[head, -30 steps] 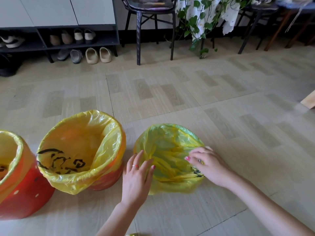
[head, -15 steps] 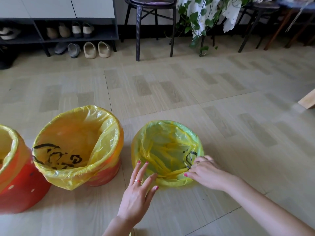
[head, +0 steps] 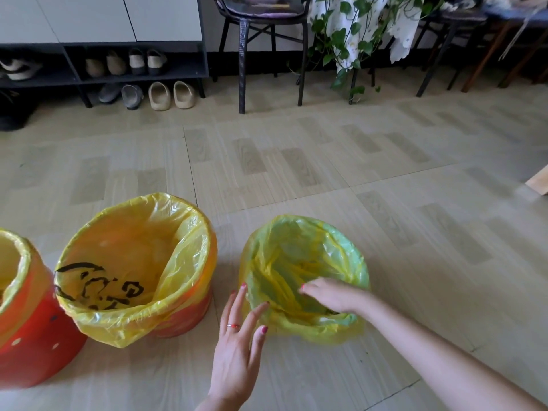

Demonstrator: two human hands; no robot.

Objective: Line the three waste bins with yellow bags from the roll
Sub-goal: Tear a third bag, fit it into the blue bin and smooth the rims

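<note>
The leftmost red bin (head: 26, 330) is cut off by the left frame edge; only part of its yellow-lined rim shows. The third bin (head: 305, 277), at 6 o'clock in the view, is fully wrapped by its yellow bag (head: 323, 238), so the bin wall is visible only as a green tint through the film. The right hand (head: 332, 295) reaches into this bin's mouth from 4 o'clock, palm down, fingers extended over the bunched plastic; whether the fingertips pinch the film cannot be determined. The left hand (head: 237, 348) is released, fingers straight and spread, fingertips at the bin's 8 o'clock side, touching or just beside the bag. The roll of bags is not in view.

The middle red bin (head: 184, 318) stands at 9 o'clock of the third bin, near but apart, lined with a yellow bag bearing black print (head: 98, 283). At 12 o'clock, well apart, stand a black chair (head: 261, 48), a trailing plant (head: 350, 40) and a shoe rack (head: 103, 63) with slippers (head: 172, 94) before it.

Open floor (head: 326, 161) extends from 12 to 3 o'clock of the bins. A wooden edge (head: 538, 182) intrudes at the right frame border.
</note>
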